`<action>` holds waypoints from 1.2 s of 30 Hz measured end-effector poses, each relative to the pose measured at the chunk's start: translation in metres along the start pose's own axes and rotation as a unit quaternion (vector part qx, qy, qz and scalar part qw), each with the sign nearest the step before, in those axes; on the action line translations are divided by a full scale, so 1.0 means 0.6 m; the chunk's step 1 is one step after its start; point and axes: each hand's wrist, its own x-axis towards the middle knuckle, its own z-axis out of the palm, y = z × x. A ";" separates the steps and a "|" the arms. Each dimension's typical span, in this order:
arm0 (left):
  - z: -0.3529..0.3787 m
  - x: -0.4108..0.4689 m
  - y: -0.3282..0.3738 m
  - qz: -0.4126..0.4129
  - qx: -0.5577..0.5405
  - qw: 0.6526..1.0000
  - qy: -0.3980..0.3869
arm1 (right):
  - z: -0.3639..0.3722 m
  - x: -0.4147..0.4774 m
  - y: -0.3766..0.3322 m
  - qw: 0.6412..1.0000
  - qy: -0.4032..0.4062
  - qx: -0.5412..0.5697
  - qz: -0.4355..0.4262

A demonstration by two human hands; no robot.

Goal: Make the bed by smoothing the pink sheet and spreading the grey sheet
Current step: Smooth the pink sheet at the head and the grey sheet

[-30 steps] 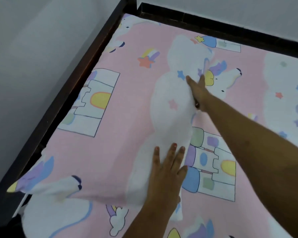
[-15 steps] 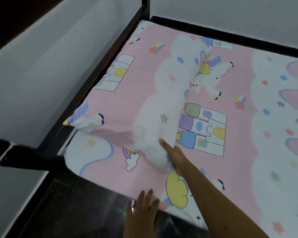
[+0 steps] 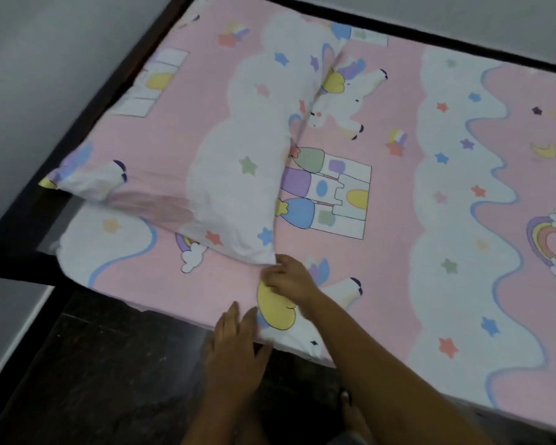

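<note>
Your pink sheet (image 3: 398,220) covers the bed (image 3: 109,91), with a flap (image 3: 231,175) on the left folded back over it. Your left hand (image 3: 235,351) lies flat, fingers straight, at the sheet's near edge. Your right hand (image 3: 289,281) bends its fingers at the flap's corner; blur hides any pinch.

Fingers of the right hand (image 3: 288,279) curl; left hand (image 3: 235,351) lies flat.

A folded-over flap (image 3: 235,194) of the pink sheet (image 3: 398,252) is bulging up just beyond the fingers (image 3: 272,277) of the right hand (image 3: 289,281), blocking a flat sweep that way. To their right the sheet is lying flat, leaving open room. Far to their left the dark bed frame (image 3: 100,114) and wall (image 3: 45,75) are closing that side off.
</note>
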 end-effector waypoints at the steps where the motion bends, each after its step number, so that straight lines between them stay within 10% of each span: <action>1: 0.009 -0.001 0.008 -0.017 0.011 1.000 0.008 | 0.018 -0.001 -0.002 1.000 -0.021 0.001 -0.023; 6: 0.062 0.004 0.067 -0.041 0.024 0.996 0.079 | -0.039 0.001 -0.005 0.979 -0.044 -0.142 -0.139; 9: 0.079 0.012 0.101 -0.009 0.031 0.997 0.072 | -0.178 0.015 0.018 0.876 0.068 -0.400 -0.263; 12: 0.088 0.017 0.130 -0.012 0.013 0.995 0.101 | -0.326 0.023 0.070 0.785 0.152 -0.570 -0.190; 17: 0.097 0.017 0.156 -0.055 -0.034 0.980 0.189 | -0.268 -0.011 0.178 0.778 0.246 -0.556 -0.156; 25: 0.081 0.007 0.163 -0.132 -0.126 0.953 0.242 | -0.058 -0.114 0.173 0.743 -0.183 -0.503 -0.402; 29: 0.082 -0.013 0.168 -0.124 -0.136 0.951 0.250 | -0.218 -0.046 0.134 0.795 0.037 -0.476 -0.373; 36: 0.127 -0.035 0.211 -0.040 -0.117 0.973 0.197 | -0.379 -0.058 0.244 0.753 0.310 -0.559 -0.153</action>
